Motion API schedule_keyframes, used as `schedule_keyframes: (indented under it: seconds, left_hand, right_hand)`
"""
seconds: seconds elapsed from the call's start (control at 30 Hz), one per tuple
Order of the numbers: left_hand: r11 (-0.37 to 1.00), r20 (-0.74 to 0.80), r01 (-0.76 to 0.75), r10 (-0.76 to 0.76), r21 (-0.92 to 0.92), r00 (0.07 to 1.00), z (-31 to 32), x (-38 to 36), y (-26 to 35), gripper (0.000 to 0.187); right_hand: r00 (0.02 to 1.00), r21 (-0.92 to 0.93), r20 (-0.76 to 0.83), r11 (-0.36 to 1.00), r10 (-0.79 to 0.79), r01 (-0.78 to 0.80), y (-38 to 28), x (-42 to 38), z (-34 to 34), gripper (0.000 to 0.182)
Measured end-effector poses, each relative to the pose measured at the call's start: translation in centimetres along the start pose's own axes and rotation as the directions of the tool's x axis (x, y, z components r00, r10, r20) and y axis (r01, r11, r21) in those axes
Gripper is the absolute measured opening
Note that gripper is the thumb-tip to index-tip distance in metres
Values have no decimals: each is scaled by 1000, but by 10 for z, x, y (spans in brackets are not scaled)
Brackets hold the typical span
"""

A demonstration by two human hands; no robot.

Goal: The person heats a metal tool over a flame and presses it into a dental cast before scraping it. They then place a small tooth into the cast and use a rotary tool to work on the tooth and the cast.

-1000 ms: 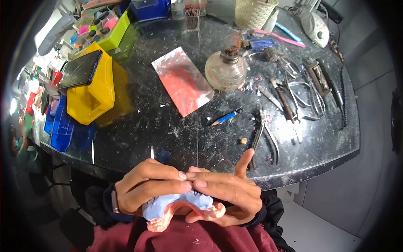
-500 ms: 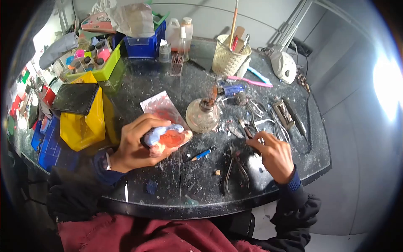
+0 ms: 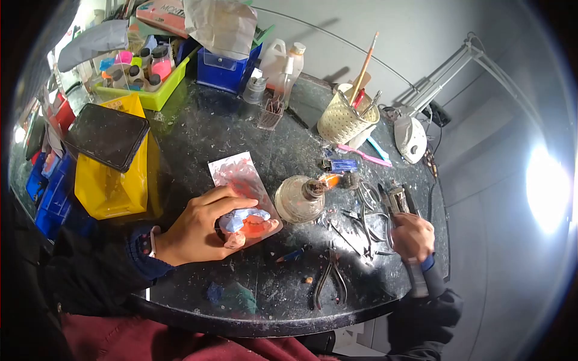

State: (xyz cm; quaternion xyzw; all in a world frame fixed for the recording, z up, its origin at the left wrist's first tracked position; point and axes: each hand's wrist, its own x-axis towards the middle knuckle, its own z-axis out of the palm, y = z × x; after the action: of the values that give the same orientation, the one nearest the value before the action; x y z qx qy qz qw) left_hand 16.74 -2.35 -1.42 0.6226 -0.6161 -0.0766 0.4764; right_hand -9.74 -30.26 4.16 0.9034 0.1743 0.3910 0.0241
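Observation:
My left hand is wrapped round a dental model with a blue-grey part and reddish-pink material, above a smeared white card. My right hand is at the right side of the bench, its fingers curled together and blurred, beside a metal-and-dark tool. What it holds, if anything, cannot be made out. A glass spirit burner with an orange glow at its wick stands between the hands. Pliers lie near the front edge.
A yellow container with a black tablet-like slab is at the left. Behind are a green tray of jars, a blue bin and a woven tool cup. Wires and pliers lie right of the burner.
My right hand has moved right and away from the pliers at the front. The view has shifted and tilted. My left hand still holds the model, now lower beside the burner.

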Motion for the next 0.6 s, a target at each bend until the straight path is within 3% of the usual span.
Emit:
schedule_keyframes:
  seconds: [0.03,0.07,0.1,0.17,0.23,0.3,0.4,0.43,0.6]
  left_hand:
    - [1000,2,11,-11,-3,1000,2,-1,-2,45]
    - [1000,-13,-9,9,-1,1000,3,1,-2,44]
    - [1000,-22,-28,28,2,999,3,4,-1,43]
    - [1000,-8,-28,28,8,1000,3,5,0,42]
    - [1000,15,19,-19,25,1000,1,3,-1,41]
    - [1000,35,-10,10,17,999,-1,2,-2,42]
    - [998,63,-5,9,-65,998,-1,3,-4,44]
    - [995,81,5,3,-99,997,-1,2,-6,45]
    - [979,104,-58,79,-194,991,-3,-1,-11,52]
  right_hand:
    - [952,83,-179,968,246,-235,-17,17,14,19]
    - [814,246,-341,881,469,-405,-34,34,27,19]
    - [705,251,-306,769,640,-589,-42,46,31,19]
    - [482,771,-210,447,851,-453,-52,65,55,17]
    - [458,773,-209,433,864,-464,-56,57,68,17]
    - [555,744,-257,529,791,-409,-55,49,68,20]
    - [514,703,-276,535,812,-468,-58,47,73,26]
    - [559,674,-266,566,785,-474,-58,43,74,27]
    - [544,608,-261,574,797,-549,-58,39,80,29]
